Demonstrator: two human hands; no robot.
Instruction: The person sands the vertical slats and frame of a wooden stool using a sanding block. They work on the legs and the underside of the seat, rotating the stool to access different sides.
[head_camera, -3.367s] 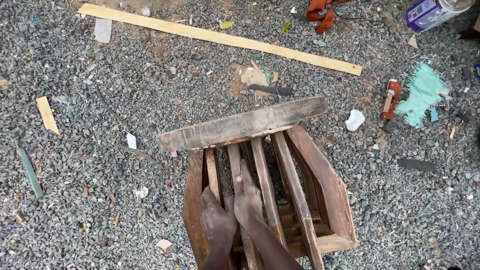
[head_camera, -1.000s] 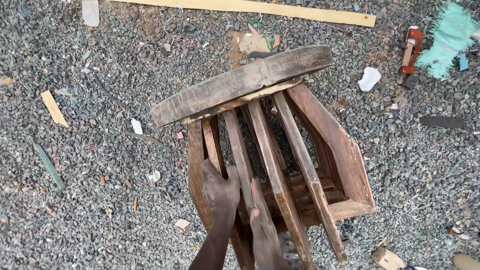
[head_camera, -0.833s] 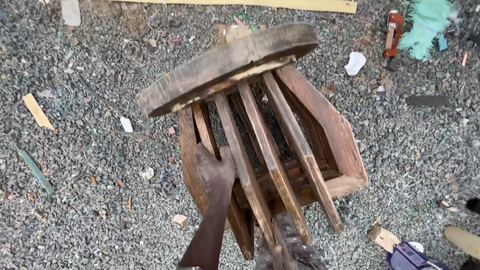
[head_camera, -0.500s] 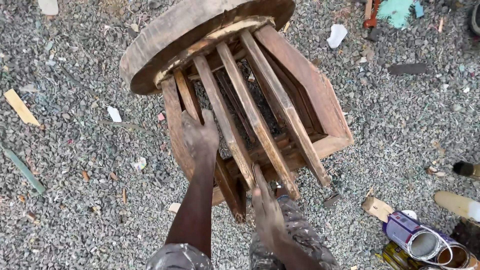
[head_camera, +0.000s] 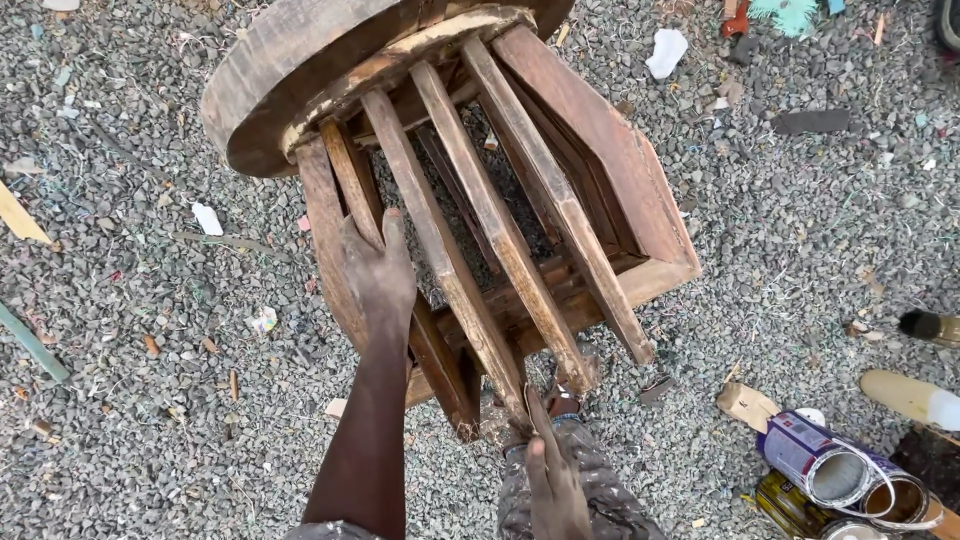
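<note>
Gravel (head_camera: 150, 400) fills the frame from edge to edge. On it, from top centre down to the middle, lies the stool (head_camera: 450, 190), tipped on its side, its round seat at the upper left and its legs and slats running toward the lower right. My left hand (head_camera: 378, 275), left of centre, lies on one of the left slats, fingers curled over its edge and gripping it. My right hand (head_camera: 552, 470), at the bottom centre, sits just below the ends of the stool's legs; the fingers are stretched out flat and loose, holding nothing, the fingertips near the end of a slat. Two open tins (head_camera: 840, 475) lie in the lower right corner. A white scrap (head_camera: 667, 50) sits at the top, right of the seat.
</note>
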